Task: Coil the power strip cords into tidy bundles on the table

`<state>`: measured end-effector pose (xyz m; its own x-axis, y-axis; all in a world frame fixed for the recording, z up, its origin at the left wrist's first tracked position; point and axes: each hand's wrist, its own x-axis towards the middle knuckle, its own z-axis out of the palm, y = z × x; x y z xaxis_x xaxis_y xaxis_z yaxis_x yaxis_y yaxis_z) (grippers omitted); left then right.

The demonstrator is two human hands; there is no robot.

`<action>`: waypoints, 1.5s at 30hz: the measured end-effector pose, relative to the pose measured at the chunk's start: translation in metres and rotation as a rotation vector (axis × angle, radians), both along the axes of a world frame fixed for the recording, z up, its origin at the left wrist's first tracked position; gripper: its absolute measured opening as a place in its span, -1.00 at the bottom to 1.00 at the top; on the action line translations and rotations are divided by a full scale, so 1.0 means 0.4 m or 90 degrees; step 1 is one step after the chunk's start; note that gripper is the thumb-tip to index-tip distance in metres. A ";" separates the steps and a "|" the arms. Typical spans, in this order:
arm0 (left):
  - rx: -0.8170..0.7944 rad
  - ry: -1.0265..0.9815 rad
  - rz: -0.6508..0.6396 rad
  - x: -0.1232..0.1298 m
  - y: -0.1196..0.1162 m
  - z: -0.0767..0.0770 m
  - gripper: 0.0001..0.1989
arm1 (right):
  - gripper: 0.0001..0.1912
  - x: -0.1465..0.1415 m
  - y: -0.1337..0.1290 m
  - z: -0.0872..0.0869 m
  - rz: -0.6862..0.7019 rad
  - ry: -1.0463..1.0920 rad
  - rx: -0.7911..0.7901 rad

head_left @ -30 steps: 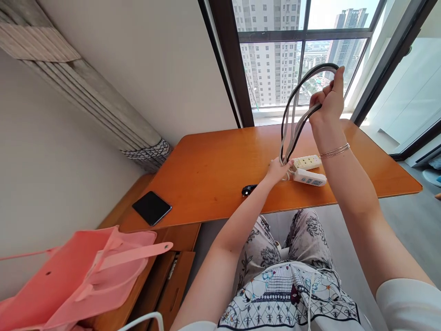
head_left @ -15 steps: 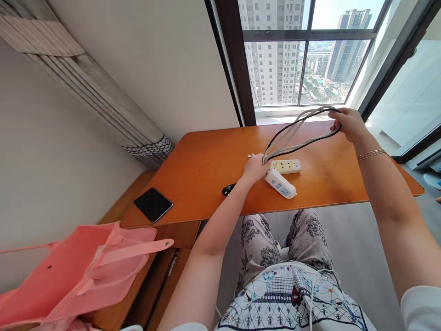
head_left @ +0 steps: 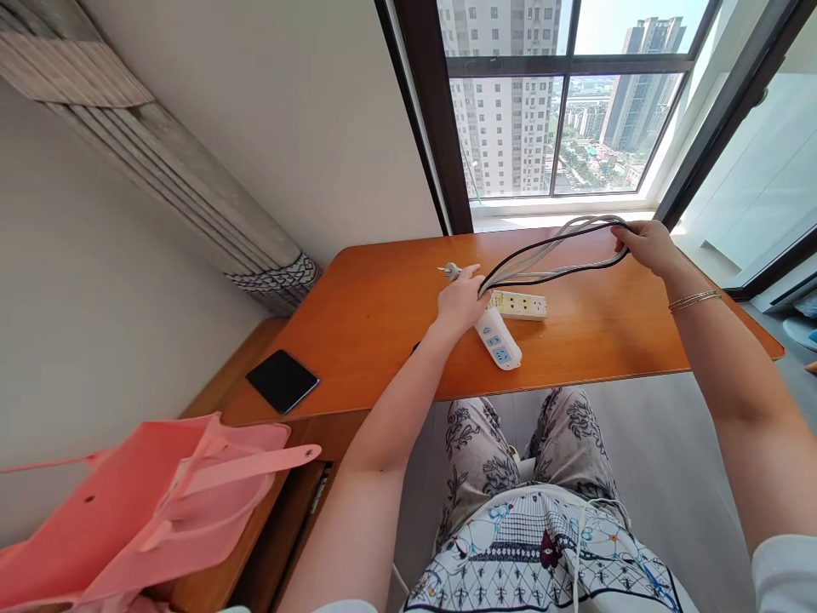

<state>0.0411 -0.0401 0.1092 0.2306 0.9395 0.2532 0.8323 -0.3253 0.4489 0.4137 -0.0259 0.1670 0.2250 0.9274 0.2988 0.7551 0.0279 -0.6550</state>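
A looped bundle of black and white power cords (head_left: 542,277) stretches between my two hands above the table. My left hand (head_left: 460,305) is closed around its near end, beside the two power strips. My right hand (head_left: 646,247) pinches the far end of the loop near the window. Just right of my left hand lies a cream power strip (head_left: 520,305), and a white power strip (head_left: 499,339) angles down from under my fingers. A plug (head_left: 450,271) with metal prongs sticks out past my left hand. Part of a dark object shows behind my left wrist.
The brown wooden table (head_left: 370,340) carries a black tablet or phone (head_left: 282,380) at its left. A pink bag (head_left: 159,502) stands at the lower left. Behind the table is a window (head_left: 562,128), with a gathered curtain (head_left: 191,187) to the left.
Both hands have lowered slightly, the left also shifting left and the right outward, and the cord loop is flatter. The white power strip has swung steeper and leftward; the plug shows more.
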 end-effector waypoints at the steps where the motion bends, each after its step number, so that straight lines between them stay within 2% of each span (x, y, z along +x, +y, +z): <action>1: -0.003 -0.044 -0.030 -0.007 0.009 0.001 -0.80 | -0.52 0.008 0.007 -0.019 -0.001 -0.042 0.001; 4: -0.044 -0.216 -0.106 -0.031 0.037 0.003 -0.86 | -0.59 0.017 0.015 -0.082 0.019 -0.149 0.022; 7: -0.136 -0.405 -0.113 -0.045 0.047 0.006 -0.86 | -0.46 0.001 0.005 -0.140 0.094 -0.227 0.185; 10: -0.255 -0.573 -0.117 -0.051 0.038 0.014 -0.83 | -0.57 -0.021 -0.011 -0.182 0.169 -0.350 0.294; 13: -0.327 -0.711 -0.093 -0.059 0.028 0.029 -0.85 | -0.64 -0.025 -0.020 -0.213 0.253 -0.456 0.281; 15: -0.332 -0.792 -0.082 -0.070 0.028 0.042 -0.83 | -0.60 -0.017 -0.023 -0.232 0.307 -0.490 0.261; 17: -0.325 -0.840 -0.086 -0.082 0.029 0.057 -0.78 | -0.59 -0.013 -0.025 -0.251 0.324 -0.497 0.261; 19: -0.330 -0.845 -0.101 -0.093 0.030 0.071 -0.78 | -0.55 -0.024 -0.025 -0.266 0.303 -0.478 0.289; 21: -0.346 -0.812 -0.124 -0.098 0.028 0.083 -0.79 | -0.38 -0.056 -0.019 -0.275 0.278 -0.445 0.325; 24: -0.359 -0.724 -0.162 -0.093 0.021 0.096 -0.82 | -0.12 -0.131 0.000 -0.271 0.273 -0.399 0.345; 26: -0.364 -0.670 -0.185 -0.087 0.011 0.101 -0.82 | -0.06 -0.179 0.013 -0.262 0.261 -0.368 0.338; 27: -0.366 -0.647 -0.197 -0.084 0.005 0.103 -0.81 | -0.08 -0.198 0.018 -0.256 0.256 -0.356 0.328; 29: -0.374 -0.605 -0.221 -0.083 -0.009 0.107 -0.82 | -0.27 -0.222 0.023 -0.245 0.262 -0.341 0.295; 31: -0.382 -0.564 -0.242 -0.088 -0.021 0.111 -0.84 | -0.53 -0.228 0.021 -0.234 0.298 -0.330 0.259; 33: -0.394 -0.536 -0.255 -0.102 -0.027 0.116 -0.84 | -0.67 -0.220 0.013 -0.221 0.345 -0.302 0.235; 35: -0.386 -0.533 -0.257 -0.123 -0.026 0.119 -0.82 | -0.65 -0.203 0.000 -0.204 0.380 -0.247 0.218; 37: -0.353 -0.555 -0.240 -0.141 -0.020 0.121 -0.83 | -0.57 -0.183 -0.017 -0.184 0.377 -0.169 0.197; 41: -0.276 -0.611 -0.139 -0.143 -0.011 0.123 -0.88 | -0.44 -0.172 -0.057 -0.155 0.262 0.033 0.154; 43: -0.247 -0.636 -0.097 -0.122 -0.009 0.120 -0.88 | -0.38 -0.198 -0.073 -0.155 0.210 0.181 0.120; 45: -0.206 -0.658 -0.062 -0.096 -0.006 0.111 -0.88 | -0.35 -0.239 -0.087 -0.159 0.169 0.363 0.040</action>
